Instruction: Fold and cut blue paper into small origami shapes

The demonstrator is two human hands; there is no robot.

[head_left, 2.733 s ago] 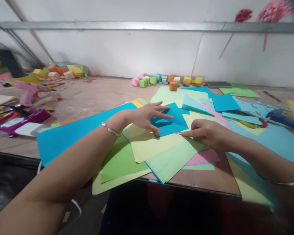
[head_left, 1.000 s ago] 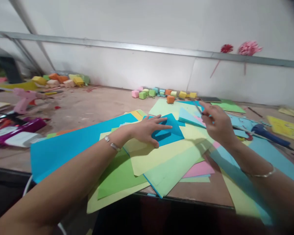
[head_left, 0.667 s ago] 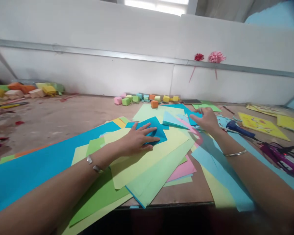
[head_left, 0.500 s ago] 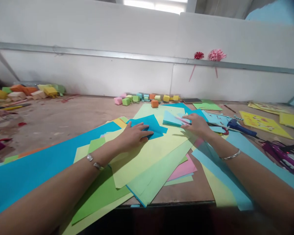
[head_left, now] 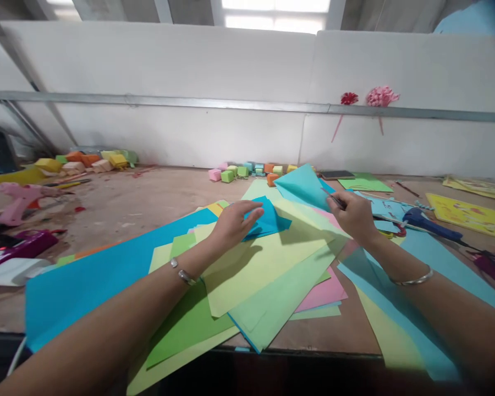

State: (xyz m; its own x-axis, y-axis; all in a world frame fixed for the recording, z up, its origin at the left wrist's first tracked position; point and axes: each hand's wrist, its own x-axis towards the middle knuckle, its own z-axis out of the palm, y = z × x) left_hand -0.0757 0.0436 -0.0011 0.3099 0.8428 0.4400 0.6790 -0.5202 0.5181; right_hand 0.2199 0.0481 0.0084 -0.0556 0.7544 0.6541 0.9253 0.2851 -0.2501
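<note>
My left hand (head_left: pixel 233 223) hovers over or lightly touches a folded deep-blue paper (head_left: pixel 270 217), its thumb and fingers apart. That paper lies on a pale yellow sheet (head_left: pixel 231 280), and part of it is hidden behind my fingers. My right hand (head_left: pixel 353 216) is closed on a slim dark tool (head_left: pixel 338 202) with a thin pinkish tip; its exact kind I cannot make out. Just left of the tip, a light-blue paper (head_left: pixel 303 186) stands tilted up. Whether the tool touches this paper is unclear.
Overlapping coloured sheets cover the near table, among them a long blue sheet (head_left: pixel 86 278). Small paper cubes (head_left: pixel 227 175) line the back. A blue glue gun (head_left: pixel 431 223) with a cord lies right, a pink glue gun (head_left: pixel 18 202) left. Behind stands a white partition (head_left: pixel 181 66).
The light-blue paper has risen from lying folded to standing tilted up. My left hand has lifted from its flat position on the deep-blue paper. The view has turned left.
</note>
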